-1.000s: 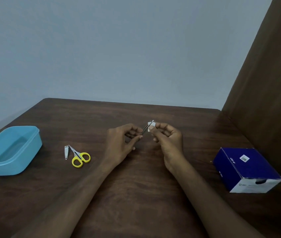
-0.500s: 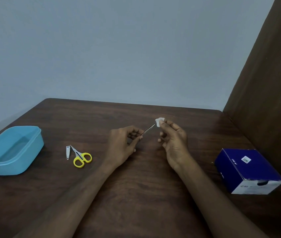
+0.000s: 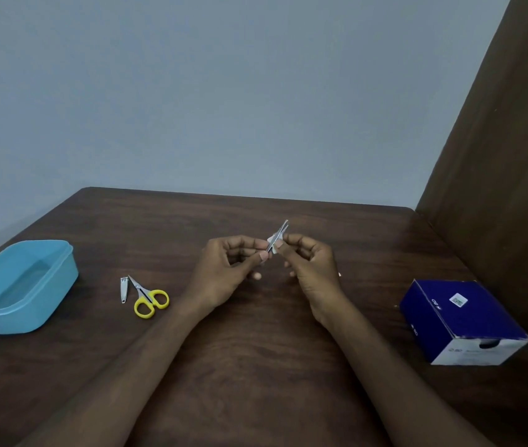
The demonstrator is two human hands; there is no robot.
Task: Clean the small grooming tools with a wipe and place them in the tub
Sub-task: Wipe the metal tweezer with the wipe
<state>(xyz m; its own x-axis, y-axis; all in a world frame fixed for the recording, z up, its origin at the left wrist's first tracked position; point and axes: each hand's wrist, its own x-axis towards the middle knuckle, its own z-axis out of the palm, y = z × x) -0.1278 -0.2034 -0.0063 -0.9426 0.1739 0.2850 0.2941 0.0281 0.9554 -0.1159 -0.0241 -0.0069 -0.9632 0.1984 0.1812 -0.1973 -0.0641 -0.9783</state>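
Tweezers getting wiped, mid-table, both hands busy

The left hand (image 3: 224, 272) pinched the lower end of the tweezers (image 3: 279, 235), tips angled up and away, while the right hand (image 3: 309, 269) had its fingers closed on a small white wipe (image 3: 271, 246) wrapped against the metal. Off to the left of the left hand sat the yellow scissors (image 3: 148, 298) and nail clipper (image 3: 124, 289), just beside each other, with the blue tub (image 3: 49, 295) further left. A blue box (image 3: 462, 321) lay well right of the right hand.

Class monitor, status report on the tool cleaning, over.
Left hand pinching tweezers; right hand pinching wipe on them. Tub holds no tools; nail clipper and scissors waiting. Nothing in the way.
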